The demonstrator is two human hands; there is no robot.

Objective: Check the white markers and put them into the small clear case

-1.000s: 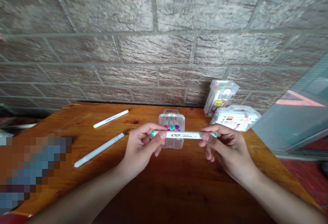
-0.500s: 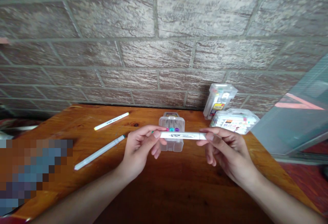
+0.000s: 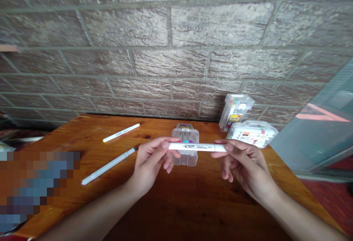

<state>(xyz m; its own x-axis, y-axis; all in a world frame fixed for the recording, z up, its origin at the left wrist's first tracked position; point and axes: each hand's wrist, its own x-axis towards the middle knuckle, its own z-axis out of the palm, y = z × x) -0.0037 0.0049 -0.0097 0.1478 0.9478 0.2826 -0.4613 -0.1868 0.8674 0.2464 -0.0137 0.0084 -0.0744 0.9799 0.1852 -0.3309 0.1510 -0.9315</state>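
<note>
A white marker pen with black print lies level in the air between my hands. My left hand pinches its left end between thumb and fingers. At the other end, my right hand pinches the marker the same way. Just behind it, partly covered, a small clear plastic case lies open on the table, with pink, teal and purple-ended markers in it. To the left of my left hand rest a grey-white marker with a dark teal end and a white marker with yellow ends.
At the back right of the wooden table stand a tall clear marker case and a wider clear case full of markers. A brick wall rises behind the table. The lower left is pixelated.
The view has tilted slightly, so the table and cases sit a little lower. The marker has shifted slightly within my hands; both still grip its ends.
</note>
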